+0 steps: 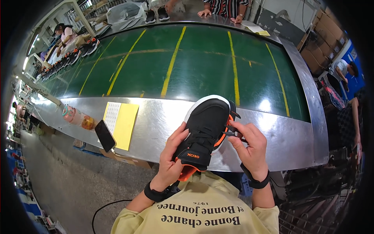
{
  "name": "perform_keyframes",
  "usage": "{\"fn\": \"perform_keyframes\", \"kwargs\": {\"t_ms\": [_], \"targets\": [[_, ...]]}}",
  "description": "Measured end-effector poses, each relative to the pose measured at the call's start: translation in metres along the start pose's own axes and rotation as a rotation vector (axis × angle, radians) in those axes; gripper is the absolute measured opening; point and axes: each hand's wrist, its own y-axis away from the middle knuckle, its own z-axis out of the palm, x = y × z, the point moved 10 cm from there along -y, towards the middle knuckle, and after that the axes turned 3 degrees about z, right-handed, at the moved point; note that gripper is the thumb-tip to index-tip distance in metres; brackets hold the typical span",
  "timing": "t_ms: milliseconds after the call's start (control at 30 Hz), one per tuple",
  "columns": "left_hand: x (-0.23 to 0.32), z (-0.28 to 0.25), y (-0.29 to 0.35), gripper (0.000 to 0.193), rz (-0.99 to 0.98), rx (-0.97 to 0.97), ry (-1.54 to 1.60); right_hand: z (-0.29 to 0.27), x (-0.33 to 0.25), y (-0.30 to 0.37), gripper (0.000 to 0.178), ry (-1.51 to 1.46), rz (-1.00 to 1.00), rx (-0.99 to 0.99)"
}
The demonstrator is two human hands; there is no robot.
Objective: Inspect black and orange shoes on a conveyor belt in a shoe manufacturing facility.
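A black sneaker (200, 134) with a white sole edge and orange lining is held up over the metal table edge, its toe pointing away from me. My left hand (173, 152) grips it along the left side near the heel, fingers wrapped round the sole. At its right side, my right hand (249, 146) is closed in a pinch on a slim dark tool (230, 134), whose tip touches the shoe's orange edge. The fingers hide most of this tool, so its exact kind is unclear. Behind the sneaker's right side shows another black and orange shoe part (233, 111).
A green conveyor belt (202, 66) with yellow lines runs beyond the metal ledge (156, 113). On the ledge lie a yellow paper pad (127, 126), a phone (105, 136) and a bottle (78, 117). Several shoes (74, 57) line the far left; co-workers stand around the belt.
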Motion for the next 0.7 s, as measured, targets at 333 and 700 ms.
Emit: {"fn": "perform_keyframes", "kwargs": {"t_ms": [333,700], "targets": [[-0.012,0.002,0.003,0.051,-0.079,0.027,0.155,-0.006,-0.003,0.005,0.032,0.053,-0.088,0.045],[-0.014,0.011,0.007,0.052,-0.112,0.043,0.302,0.008,0.012,0.025,0.031,-0.15,0.08,0.099]]}}
